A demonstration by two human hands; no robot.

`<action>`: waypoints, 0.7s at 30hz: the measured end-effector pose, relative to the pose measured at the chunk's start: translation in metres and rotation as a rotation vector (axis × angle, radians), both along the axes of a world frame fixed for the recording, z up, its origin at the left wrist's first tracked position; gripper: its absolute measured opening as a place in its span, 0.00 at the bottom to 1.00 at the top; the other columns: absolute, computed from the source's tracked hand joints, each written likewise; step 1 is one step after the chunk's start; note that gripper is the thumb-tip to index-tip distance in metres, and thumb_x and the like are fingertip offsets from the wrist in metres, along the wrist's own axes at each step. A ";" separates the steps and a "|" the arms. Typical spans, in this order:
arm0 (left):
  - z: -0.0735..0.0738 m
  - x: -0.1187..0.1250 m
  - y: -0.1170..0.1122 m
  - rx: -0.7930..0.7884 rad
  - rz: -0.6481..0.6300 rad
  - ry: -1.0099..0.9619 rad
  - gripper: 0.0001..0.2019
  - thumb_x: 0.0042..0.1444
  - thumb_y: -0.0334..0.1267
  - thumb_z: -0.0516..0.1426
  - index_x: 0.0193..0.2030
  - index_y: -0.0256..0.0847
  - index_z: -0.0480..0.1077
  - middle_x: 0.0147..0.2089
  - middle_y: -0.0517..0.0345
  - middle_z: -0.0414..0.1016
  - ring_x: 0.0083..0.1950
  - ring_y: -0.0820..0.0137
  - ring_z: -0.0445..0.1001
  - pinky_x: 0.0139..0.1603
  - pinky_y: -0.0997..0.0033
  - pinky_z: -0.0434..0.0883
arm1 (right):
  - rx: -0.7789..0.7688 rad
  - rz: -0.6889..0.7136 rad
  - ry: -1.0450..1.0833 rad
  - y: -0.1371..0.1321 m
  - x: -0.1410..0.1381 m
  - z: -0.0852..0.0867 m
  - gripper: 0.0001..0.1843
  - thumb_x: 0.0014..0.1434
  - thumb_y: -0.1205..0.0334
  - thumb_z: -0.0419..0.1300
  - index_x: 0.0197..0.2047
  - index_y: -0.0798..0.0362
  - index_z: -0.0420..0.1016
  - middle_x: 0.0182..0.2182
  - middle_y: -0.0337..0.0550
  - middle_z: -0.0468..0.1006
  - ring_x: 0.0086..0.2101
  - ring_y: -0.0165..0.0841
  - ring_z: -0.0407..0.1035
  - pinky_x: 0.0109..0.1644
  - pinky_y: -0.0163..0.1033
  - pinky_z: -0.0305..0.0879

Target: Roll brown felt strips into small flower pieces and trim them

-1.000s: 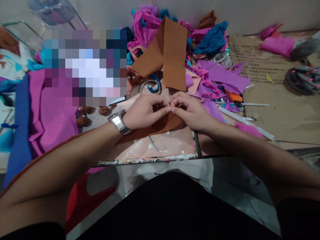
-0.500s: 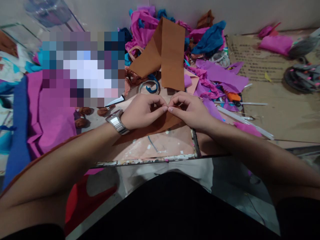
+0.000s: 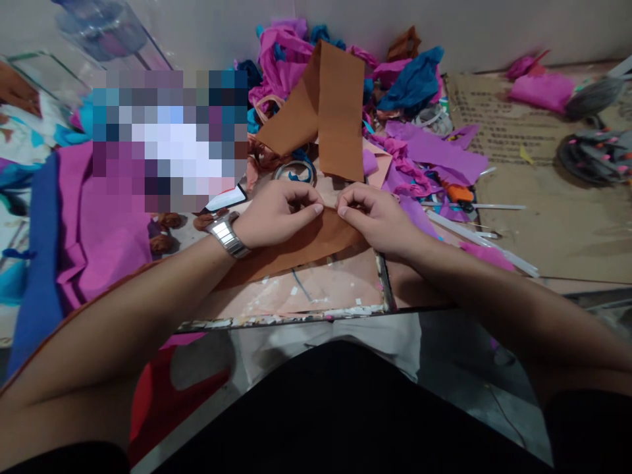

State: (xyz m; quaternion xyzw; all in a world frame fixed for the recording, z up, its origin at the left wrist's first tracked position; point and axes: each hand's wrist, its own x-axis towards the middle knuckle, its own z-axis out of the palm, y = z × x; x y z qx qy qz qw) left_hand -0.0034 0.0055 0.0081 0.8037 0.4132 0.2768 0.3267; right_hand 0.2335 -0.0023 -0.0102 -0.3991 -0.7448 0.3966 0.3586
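The left hand and right hand sit thumb to thumb at the middle of the counter. Each pinches the top edge of a brown paper strip, which lies flat under them and runs toward 8 o'clock. A folded brown sheet stands at 12 o'clock, with a tape roll just before it. Pink paper lies at 9 o'clock.

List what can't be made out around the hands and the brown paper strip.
- Head view: curled fingers hide how the left hand and right hand grip the edge of the long brown paper strip.
- Head view: a pixelated block covers whatever lies left of the hands.
- Head view: the top edge cuts off the clear plastic container.
- Head view: the dark coiled bundle at the right edge is too blurred to identify.
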 end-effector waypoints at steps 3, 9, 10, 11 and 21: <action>0.000 -0.003 0.003 0.019 0.036 0.013 0.12 0.64 0.45 0.60 0.38 0.37 0.79 0.34 0.57 0.79 0.34 0.71 0.72 0.37 0.69 0.66 | 0.008 -0.010 -0.008 0.001 0.000 -0.002 0.04 0.63 0.63 0.60 0.35 0.51 0.73 0.36 0.40 0.76 0.38 0.34 0.69 0.45 0.41 0.64; 0.000 -0.001 -0.001 -0.021 -0.002 -0.030 0.12 0.63 0.46 0.62 0.39 0.39 0.80 0.33 0.57 0.81 0.32 0.71 0.73 0.36 0.71 0.68 | 0.076 0.028 -0.025 0.003 0.001 -0.005 0.05 0.65 0.62 0.59 0.36 0.50 0.72 0.36 0.41 0.76 0.39 0.35 0.69 0.47 0.42 0.65; 0.000 0.000 -0.002 -0.023 -0.028 -0.039 0.12 0.63 0.47 0.63 0.40 0.39 0.80 0.35 0.56 0.82 0.33 0.71 0.74 0.37 0.71 0.69 | 0.091 0.045 -0.029 0.003 0.001 -0.005 0.05 0.66 0.62 0.59 0.36 0.50 0.72 0.37 0.41 0.76 0.39 0.35 0.69 0.47 0.42 0.65; 0.000 0.001 -0.003 -0.018 -0.054 -0.043 0.13 0.63 0.47 0.63 0.40 0.39 0.80 0.36 0.56 0.82 0.34 0.71 0.75 0.38 0.71 0.69 | 0.104 0.062 -0.032 0.003 0.001 -0.005 0.05 0.66 0.62 0.59 0.36 0.50 0.71 0.37 0.41 0.76 0.39 0.35 0.70 0.48 0.42 0.65; 0.002 0.001 -0.003 -0.046 -0.108 -0.047 0.12 0.65 0.46 0.62 0.38 0.38 0.80 0.35 0.57 0.82 0.35 0.70 0.75 0.39 0.69 0.70 | 0.084 0.070 -0.002 0.001 0.000 -0.005 0.05 0.65 0.63 0.58 0.35 0.50 0.70 0.35 0.40 0.75 0.38 0.35 0.69 0.47 0.42 0.65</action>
